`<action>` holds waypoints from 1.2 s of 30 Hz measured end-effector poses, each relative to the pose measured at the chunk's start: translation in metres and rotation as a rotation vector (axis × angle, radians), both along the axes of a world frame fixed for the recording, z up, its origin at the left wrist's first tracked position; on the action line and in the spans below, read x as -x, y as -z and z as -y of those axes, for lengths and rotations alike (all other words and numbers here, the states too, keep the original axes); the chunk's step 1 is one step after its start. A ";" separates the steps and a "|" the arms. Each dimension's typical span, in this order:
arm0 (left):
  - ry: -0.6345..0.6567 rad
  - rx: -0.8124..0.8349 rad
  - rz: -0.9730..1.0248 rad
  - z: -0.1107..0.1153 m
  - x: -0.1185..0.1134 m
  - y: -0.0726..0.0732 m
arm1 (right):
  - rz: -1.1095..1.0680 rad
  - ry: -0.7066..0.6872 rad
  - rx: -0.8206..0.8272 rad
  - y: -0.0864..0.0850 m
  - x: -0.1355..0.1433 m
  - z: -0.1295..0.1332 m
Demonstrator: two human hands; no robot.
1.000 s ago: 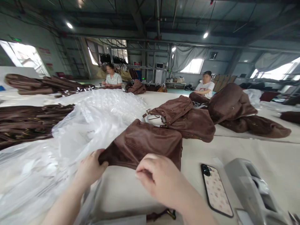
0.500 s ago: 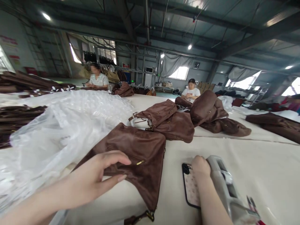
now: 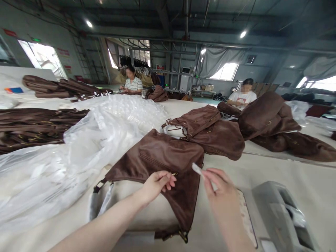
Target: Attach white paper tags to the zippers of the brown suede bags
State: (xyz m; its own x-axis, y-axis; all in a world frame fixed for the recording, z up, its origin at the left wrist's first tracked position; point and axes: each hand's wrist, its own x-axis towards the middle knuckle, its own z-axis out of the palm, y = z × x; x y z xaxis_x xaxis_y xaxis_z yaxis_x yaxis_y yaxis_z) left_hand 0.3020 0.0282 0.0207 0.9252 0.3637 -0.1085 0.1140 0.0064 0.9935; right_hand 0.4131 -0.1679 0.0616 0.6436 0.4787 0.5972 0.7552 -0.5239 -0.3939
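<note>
Bag (image 3: 160, 159), brown suede, lies flat on the table (image 3: 275, 168) right in front of us. Our left hand (image 3: 157, 183) pinches the gold zipper pull (image 3: 174, 173) with fingers together. Our right hand (image 3: 219, 185) clamps a small strip of tape (image 3: 196, 169) just beside the bag. Tape dispenser (image 3: 283, 213) sits near right; plastic sheeting (image 3: 91, 140) on the left.

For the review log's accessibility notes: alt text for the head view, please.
The left hand pinches the zipper pull on a brown bag lying on a table, while the right hand holds a small piece of clear tape beside it. A grey tape dispenser sits at right.
</note>
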 end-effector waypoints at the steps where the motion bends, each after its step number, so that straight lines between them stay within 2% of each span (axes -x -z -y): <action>1: 0.007 0.078 -0.011 -0.001 0.000 0.001 | -0.050 -0.111 -0.005 0.003 0.015 -0.016; 4: 0.017 0.252 -0.040 -0.005 0.004 -0.002 | -0.167 -0.344 0.023 0.017 0.042 -0.052; 7: -0.021 0.333 -0.052 -0.010 0.010 -0.005 | -0.190 -0.440 0.040 0.029 0.044 -0.069; 12: -0.098 0.232 -0.057 -0.020 0.011 -0.003 | -0.174 -0.499 0.082 0.032 0.033 -0.086; 14: -0.124 0.167 -0.072 -0.025 0.009 0.000 | -0.201 -0.430 0.089 0.029 0.026 -0.092; 17: -0.236 0.104 -0.083 -0.032 0.005 0.005 | -0.291 -0.217 0.118 0.026 0.012 -0.099; 21: -0.342 0.201 -0.119 -0.040 0.003 0.010 | -0.343 -0.049 0.330 0.035 0.005 -0.101; 24: -0.347 0.077 -0.137 -0.041 0.002 0.013 | -0.278 0.039 0.507 0.045 0.013 -0.106; 28: -0.332 -0.227 -0.026 -0.039 -0.001 0.020 | -0.213 0.072 0.613 0.048 0.025 -0.113; 36: -0.207 -0.265 -0.020 -0.032 -0.007 0.023 | -0.209 0.001 0.593 0.049 0.026 -0.105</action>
State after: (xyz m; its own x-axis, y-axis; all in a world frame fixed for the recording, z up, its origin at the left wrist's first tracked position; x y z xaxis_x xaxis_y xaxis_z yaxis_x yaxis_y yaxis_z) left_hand 0.3089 0.0598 -0.0022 0.8273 0.5617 -0.0025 0.1567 -0.2264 0.9613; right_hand 0.3866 -0.0627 0.0124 0.7186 0.6893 0.0919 0.6931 -0.6991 -0.1757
